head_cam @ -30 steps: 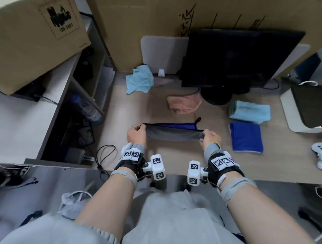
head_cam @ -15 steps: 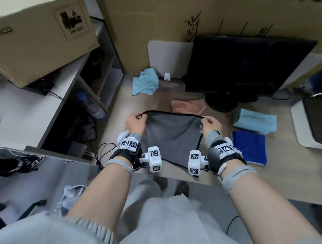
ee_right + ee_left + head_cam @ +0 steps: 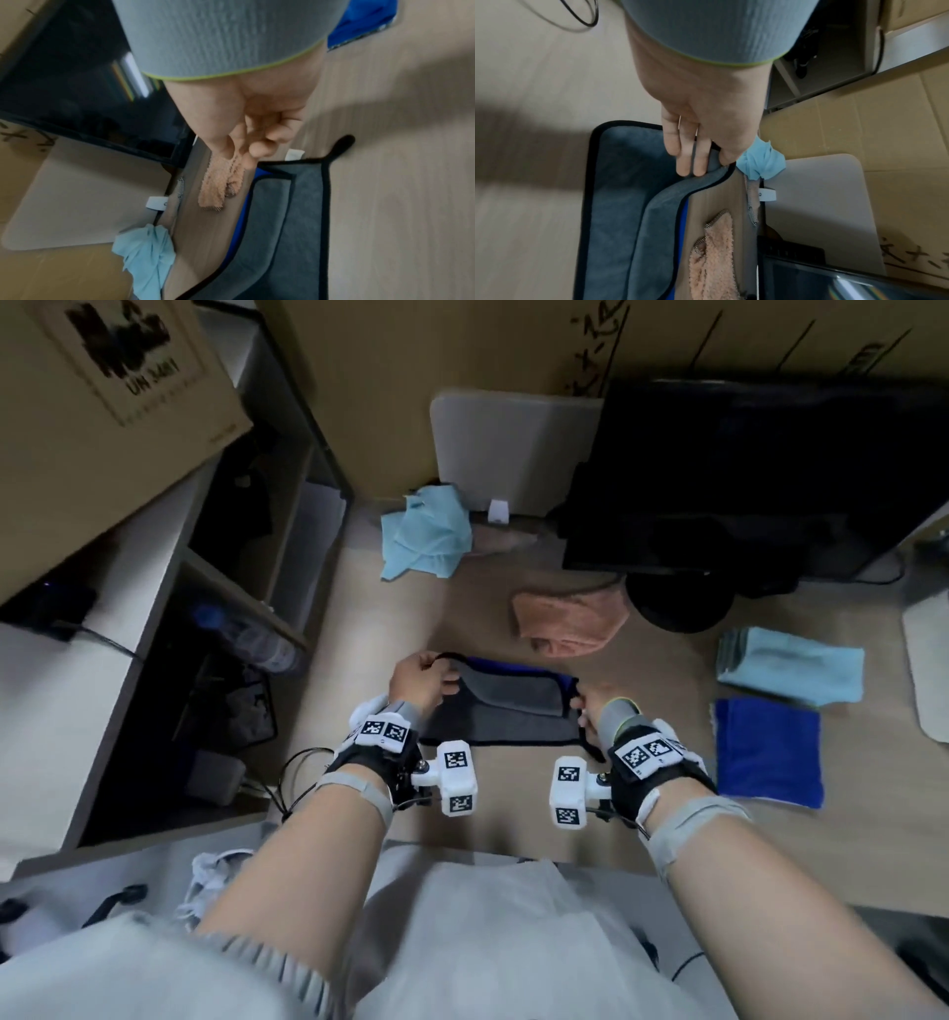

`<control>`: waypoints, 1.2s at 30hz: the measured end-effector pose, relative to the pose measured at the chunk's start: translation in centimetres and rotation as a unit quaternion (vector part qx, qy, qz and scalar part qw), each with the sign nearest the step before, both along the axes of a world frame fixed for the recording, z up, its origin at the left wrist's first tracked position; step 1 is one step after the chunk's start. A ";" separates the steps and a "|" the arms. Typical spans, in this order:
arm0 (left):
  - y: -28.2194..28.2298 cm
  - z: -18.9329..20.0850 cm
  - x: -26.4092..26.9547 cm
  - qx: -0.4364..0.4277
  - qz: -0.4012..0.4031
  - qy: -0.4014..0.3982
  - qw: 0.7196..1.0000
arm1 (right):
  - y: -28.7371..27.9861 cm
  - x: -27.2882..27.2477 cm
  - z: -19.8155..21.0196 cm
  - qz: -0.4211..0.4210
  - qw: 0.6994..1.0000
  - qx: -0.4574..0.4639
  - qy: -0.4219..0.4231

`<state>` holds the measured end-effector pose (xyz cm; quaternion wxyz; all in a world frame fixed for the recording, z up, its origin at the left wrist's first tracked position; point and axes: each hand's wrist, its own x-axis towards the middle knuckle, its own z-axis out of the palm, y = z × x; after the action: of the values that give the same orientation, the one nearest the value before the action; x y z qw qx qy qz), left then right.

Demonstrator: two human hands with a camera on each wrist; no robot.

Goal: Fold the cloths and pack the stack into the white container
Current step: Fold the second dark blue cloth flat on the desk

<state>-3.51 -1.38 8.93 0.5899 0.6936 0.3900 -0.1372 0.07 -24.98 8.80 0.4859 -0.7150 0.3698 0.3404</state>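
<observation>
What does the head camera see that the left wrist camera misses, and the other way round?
Only the head view shows the right hand and two folded cloths, light blue and dark blue. Only the left wrist view shows the left hand's fingers under the grey cloth's lifted edge. Both show that cloth, the pink cloth and the crumpled blue one.

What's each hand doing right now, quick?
Left hand: pinching the left far corner of the grey cloth.
Right hand: fingers curled, gripping the cloth's right edge.
</observation>
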 end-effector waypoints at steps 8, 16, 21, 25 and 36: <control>2.7 -2.0 1.3 -0.074 0.020 0.053 0.996 | 4.2 1.4 -4.4 -0.067 0.992 0.018 0.107; 3.9 -2.2 2.1 -0.092 0.033 0.055 0.994 | 5.5 3.1 -5.3 -0.034 0.984 0.051 0.166; 3.6 -1.8 2.7 -0.089 0.071 0.080 0.990 | 4.9 4.1 -3.4 -0.089 0.991 0.038 0.090; 2.2 -1.6 1.4 -0.009 0.090 0.052 0.995 | 2.8 3.8 -2.4 -0.082 0.996 0.006 0.041; -2.5 -1.5 -5.9 -0.033 0.212 0.051 0.975 | -2.2 -0.7 -1.5 -0.017 0.998 0.036 0.046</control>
<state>-9.43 -3.84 7.39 0.6074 0.5671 0.5533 -0.0568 -0.64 -27.13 7.30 0.4993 -0.6742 0.3919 0.3776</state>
